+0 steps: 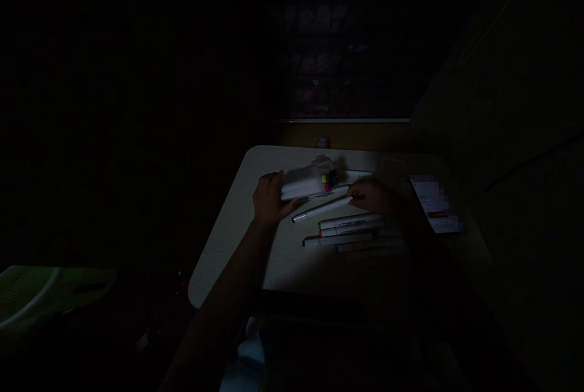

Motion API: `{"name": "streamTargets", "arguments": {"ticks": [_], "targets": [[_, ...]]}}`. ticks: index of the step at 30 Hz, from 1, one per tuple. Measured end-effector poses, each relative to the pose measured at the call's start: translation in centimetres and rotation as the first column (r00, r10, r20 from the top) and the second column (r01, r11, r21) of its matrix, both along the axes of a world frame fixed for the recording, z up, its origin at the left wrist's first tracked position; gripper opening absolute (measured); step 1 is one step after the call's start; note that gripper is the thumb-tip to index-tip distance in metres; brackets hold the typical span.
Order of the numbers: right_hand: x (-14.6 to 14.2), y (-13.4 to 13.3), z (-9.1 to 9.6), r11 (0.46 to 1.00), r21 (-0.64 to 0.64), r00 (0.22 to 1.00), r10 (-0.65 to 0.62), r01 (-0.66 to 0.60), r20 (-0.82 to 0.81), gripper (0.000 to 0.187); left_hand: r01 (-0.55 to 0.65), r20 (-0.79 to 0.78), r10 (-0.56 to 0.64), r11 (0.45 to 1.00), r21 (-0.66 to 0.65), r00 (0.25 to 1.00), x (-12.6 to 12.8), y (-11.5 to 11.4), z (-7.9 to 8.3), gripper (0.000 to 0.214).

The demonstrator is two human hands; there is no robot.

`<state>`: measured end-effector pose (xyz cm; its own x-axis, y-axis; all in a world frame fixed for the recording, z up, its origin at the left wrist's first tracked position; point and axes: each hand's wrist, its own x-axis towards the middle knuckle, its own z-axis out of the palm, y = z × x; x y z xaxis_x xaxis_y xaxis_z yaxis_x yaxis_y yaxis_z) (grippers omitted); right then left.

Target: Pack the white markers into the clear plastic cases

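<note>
Loose markers [349, 231] lie in a row nearest me on the table [228, 227], no writing readable. Left hand [268, 200] cups the marker case [308, 180]; right hand [371, 196] pinches one white marker [322, 209]. Blurred card [435, 204] sits right.

The room is very dark. Only a pale bench [219, 246] with rounded corners catches light. Behind it stands a dim patterned wall [319, 45], and a greenish seat [41, 294] sits far left.

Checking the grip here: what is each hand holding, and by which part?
Left hand: clear plastic marker case, closed end. Right hand: white marker, one end.
</note>
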<state>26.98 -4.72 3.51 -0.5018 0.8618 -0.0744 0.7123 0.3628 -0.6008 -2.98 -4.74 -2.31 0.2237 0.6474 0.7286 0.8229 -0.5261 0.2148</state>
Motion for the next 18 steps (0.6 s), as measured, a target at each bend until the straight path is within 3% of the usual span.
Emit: {"name": "streamTargets", "arguments": {"ticks": [9, 14, 18], "targets": [[0.8, -2.0, 5.0, 0.965, 0.232, 0.984, -0.087, 0.123, -0.158, 0.014, -0.018, -0.022, 0.018, 0.999, 0.030, 1.000, 0.1, 0.0, 0.1, 0.078], [1.7, -3.4, 7.0, 0.898, 0.374, 0.951, -0.129, 0.232, -0.282, 0.015, -0.015, -0.012, 0.016, 0.998, 0.056, 1.000, 0.1, 0.1, 0.0, 0.078], [2.3, -4.3, 8.3, 0.815, 0.429, 0.889, -0.211, 0.389, -0.407, 0.019, -0.007, -0.022, 0.009, 0.998, 0.062, 1.000, 0.1, 0.2, 0.0, 0.078]]}}
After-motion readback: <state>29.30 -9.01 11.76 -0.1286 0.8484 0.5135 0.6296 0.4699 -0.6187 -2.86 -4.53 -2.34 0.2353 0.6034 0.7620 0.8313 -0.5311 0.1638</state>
